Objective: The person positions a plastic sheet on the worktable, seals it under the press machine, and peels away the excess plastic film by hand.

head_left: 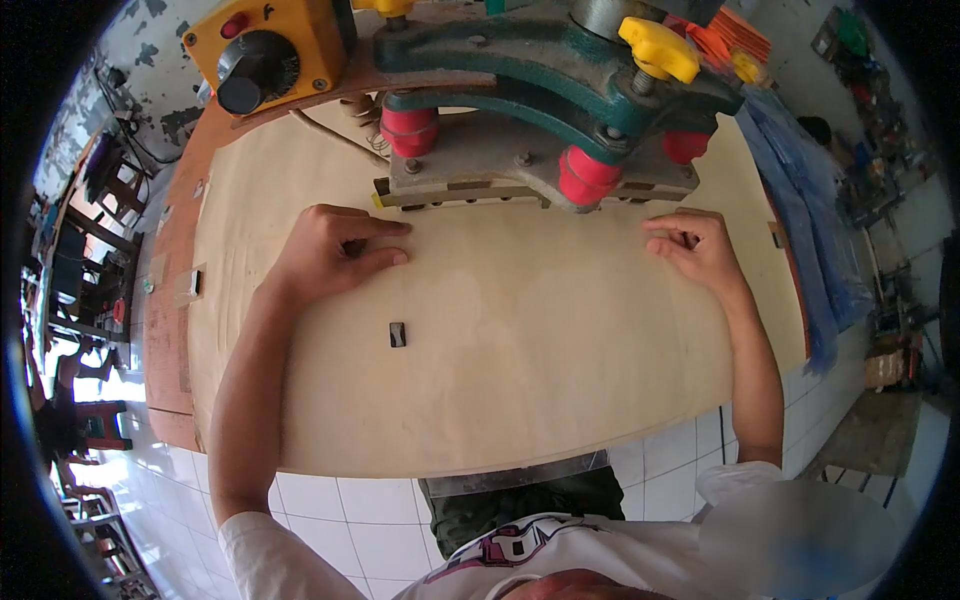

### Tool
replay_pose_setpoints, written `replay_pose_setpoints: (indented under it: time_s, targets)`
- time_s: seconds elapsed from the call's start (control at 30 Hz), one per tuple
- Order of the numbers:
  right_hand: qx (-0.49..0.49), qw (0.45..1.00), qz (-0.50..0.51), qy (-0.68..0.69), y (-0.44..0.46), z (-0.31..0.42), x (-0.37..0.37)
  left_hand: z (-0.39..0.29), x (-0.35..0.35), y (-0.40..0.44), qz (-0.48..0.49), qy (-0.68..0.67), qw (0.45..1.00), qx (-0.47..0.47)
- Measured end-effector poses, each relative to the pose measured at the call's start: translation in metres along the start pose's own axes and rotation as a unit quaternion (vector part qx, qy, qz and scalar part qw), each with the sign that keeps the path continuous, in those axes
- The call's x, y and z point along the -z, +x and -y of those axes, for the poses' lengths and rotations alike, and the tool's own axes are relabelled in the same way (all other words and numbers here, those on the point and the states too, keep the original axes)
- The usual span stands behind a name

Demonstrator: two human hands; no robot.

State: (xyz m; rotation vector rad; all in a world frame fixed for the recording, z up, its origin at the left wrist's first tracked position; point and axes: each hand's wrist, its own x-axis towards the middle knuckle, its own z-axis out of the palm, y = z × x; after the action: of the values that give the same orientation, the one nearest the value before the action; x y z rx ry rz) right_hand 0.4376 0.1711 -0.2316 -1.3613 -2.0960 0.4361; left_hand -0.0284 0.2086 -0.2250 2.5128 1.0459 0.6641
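My left hand [345, 250] rests on the pale board [500, 390], left of the press head. Its forefinger and thumb stretch inward with a gap between the tips. My right hand [697, 245] is on the board at the other side, with forefinger and thumb likewise pointing inward and a little apart; its other fingers curl under. A faint see-through sheet [525, 478] hangs past the board's front edge; whether it reaches my fingertips I cannot tell. Just beyond both hands is the grey metal press head [460, 165] with red insulators [588, 175]. A small dark piece [398, 335] lies nearer me.
Above the head is a green cast arm [500, 60] with yellow knobs [660, 50]. An orange control box [265, 55] with a black dial stands at the back left. Blue plastic sheets [815, 230] drape along the right side. A stool [100, 425] stands at the left.
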Motion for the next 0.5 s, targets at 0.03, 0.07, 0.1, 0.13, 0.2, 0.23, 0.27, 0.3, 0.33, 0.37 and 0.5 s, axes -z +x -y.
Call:
replay_pose_setpoints:
  time_s: [0.03,0.07,0.1,0.13,0.2,0.23,0.27,0.3,0.33,0.37,0.5]
  targets:
    - [-0.003,1.0,0.0,0.003,-0.0002,0.0006,0.0004,0.0,-0.0009,0.0002,-0.012,-0.003,1.0,-0.013]
    - [-0.006,1.0,0.001,0.006,-0.0004,0.001,0.0006,0.0,-0.0014,0.0002,-0.023,-0.005,0.999,-0.026]
    - [-0.006,1.0,0.001,0.006,-0.0006,0.0007,0.0005,-0.0004,-0.0013,0.0002,-0.023,-0.005,0.999,-0.027]
    - [-0.006,1.0,0.001,0.004,-0.0007,0.0003,0.0007,-0.0009,-0.001,0.0001,-0.02,-0.004,1.0,-0.021]
    - [-0.004,1.0,0.002,0.002,0.0005,0.0003,0.0012,-0.0004,-0.0005,0.0006,-0.019,-0.003,1.0,-0.016]
    - [0.001,1.0,0.0,0.001,0.0007,0.0008,0.001,0.0008,-0.0007,0.0005,-0.014,-0.003,1.0,-0.014]
    - [0.005,1.0,-0.002,0.0,0.0006,0.0011,0.0007,0.0014,-0.0009,0.0001,-0.009,-0.003,1.0,-0.011]
    - [0.005,1.0,-0.002,0.001,0.0006,0.0011,0.0005,0.0008,-0.0011,-0.0001,-0.009,-0.003,1.0,-0.011]
    - [0.003,1.0,-0.001,0.002,0.0003,0.0009,0.0004,-0.0003,-0.0013,-0.0001,-0.012,-0.01,1.0,-0.004]
    - [0.001,1.0,-0.001,0.002,0.0002,0.0008,0.0003,-0.0008,-0.0013,0.0,-0.016,-0.017,1.0,0.002]
    - [0.013,1.0,-0.005,0.002,0.0007,0.0002,0.0,0.002,-0.0017,-0.0002,-0.022,-0.005,1.0,-0.018]
